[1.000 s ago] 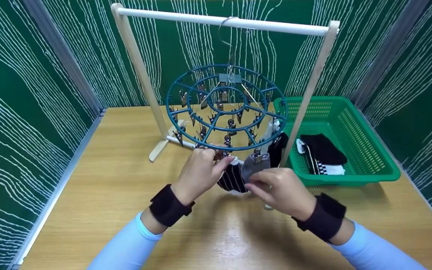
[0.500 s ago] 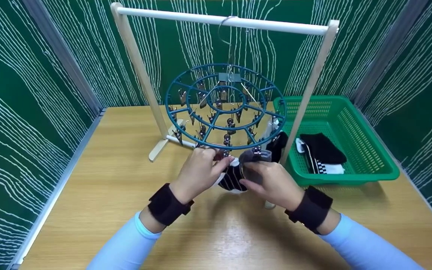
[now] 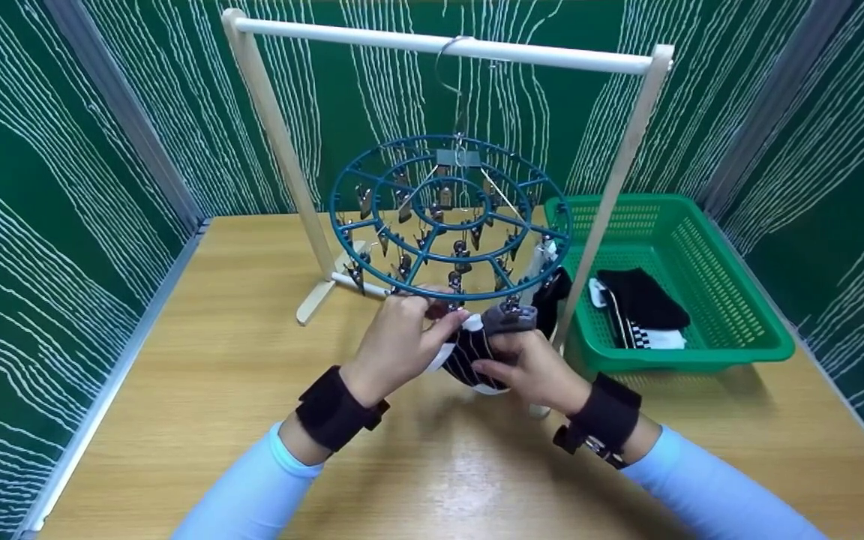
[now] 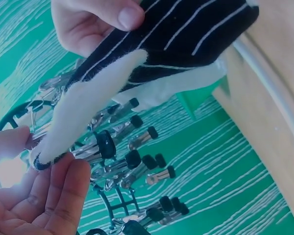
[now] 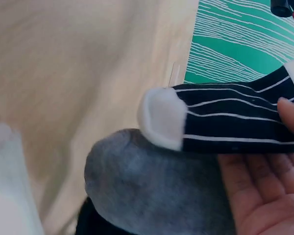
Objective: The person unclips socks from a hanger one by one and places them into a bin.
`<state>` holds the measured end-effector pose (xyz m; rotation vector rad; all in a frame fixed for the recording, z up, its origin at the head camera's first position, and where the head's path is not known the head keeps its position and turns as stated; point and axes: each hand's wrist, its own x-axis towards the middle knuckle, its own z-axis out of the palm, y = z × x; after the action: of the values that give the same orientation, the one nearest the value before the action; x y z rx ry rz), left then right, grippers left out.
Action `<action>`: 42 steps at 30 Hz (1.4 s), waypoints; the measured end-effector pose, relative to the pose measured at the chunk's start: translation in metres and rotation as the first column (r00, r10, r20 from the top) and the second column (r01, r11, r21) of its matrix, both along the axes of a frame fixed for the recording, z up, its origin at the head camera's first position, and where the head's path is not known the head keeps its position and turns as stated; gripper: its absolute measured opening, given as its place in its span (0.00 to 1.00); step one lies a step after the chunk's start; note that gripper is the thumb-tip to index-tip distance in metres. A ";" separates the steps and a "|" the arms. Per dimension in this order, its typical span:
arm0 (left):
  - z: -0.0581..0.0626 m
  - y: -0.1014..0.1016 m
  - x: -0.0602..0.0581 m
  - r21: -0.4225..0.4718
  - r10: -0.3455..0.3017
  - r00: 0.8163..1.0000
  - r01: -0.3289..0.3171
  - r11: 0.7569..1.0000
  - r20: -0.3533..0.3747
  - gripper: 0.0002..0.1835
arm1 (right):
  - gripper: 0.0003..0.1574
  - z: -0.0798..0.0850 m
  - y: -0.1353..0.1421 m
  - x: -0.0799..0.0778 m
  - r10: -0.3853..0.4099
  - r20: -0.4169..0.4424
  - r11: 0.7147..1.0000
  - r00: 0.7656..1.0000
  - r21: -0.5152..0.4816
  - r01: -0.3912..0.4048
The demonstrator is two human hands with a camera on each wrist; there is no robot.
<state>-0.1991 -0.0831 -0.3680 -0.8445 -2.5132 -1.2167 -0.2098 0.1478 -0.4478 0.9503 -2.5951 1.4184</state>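
Observation:
A round dark-green clip hanger (image 3: 458,158) hangs from the rack, metal clips all around it. At its front rim my left hand (image 3: 398,337) pinches a metal clip (image 4: 90,152) at the white end of a black sock (image 4: 186,34) with white stripes. My right hand (image 3: 541,371) holds that sock lower down; in the right wrist view its thumb lies on the stripes and its fingers are underneath. Beside it a grey sock (image 5: 147,181) hangs from another clip, partly behind my right hand. Fingers and fabric hide part of the pinched clip in the head view.
A wooden rack with a white top rod (image 3: 372,36) stands over the table (image 3: 237,420). Farther right on the hanger is a black sock (image 3: 550,300). The green basket (image 3: 747,281) at right holds a black sock (image 3: 642,296) and other socks.
My right hand has moved left from the grey sock onto the striped sock, whose lower part now swings slightly right. My left hand has stayed at the clip.

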 end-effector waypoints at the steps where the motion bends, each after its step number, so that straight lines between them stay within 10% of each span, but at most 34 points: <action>1: 0.000 0.000 0.000 0.001 0.004 1.000 -0.004 1.000 -0.013 0.10 | 0.06 -0.001 0.000 0.000 -0.002 0.008 1.000 1.000 -0.018 0.002; 15: -0.005 0.001 0.004 0.009 0.019 0.987 -0.018 1.000 -0.158 0.05 | 0.10 -0.005 -0.002 0.005 -0.004 -0.028 0.999 1.000 -0.044 0.003; 32: -0.005 -0.004 0.002 0.041 0.051 0.982 -0.044 0.998 -0.182 0.05 | 0.11 -0.013 0.015 0.011 0.184 -0.094 0.983 0.978 0.005 -0.184; 42: -0.007 -0.007 0.004 0.048 0.111 0.986 -0.106 0.993 -0.122 0.09 | 0.16 0.011 0.036 0.019 0.211 0.025 0.977 0.977 0.038 -0.211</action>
<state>-0.1952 -0.0901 -0.3748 -0.7394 -2.3927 -1.1407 -0.1909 0.1842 -0.4370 1.2568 -2.6132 1.4302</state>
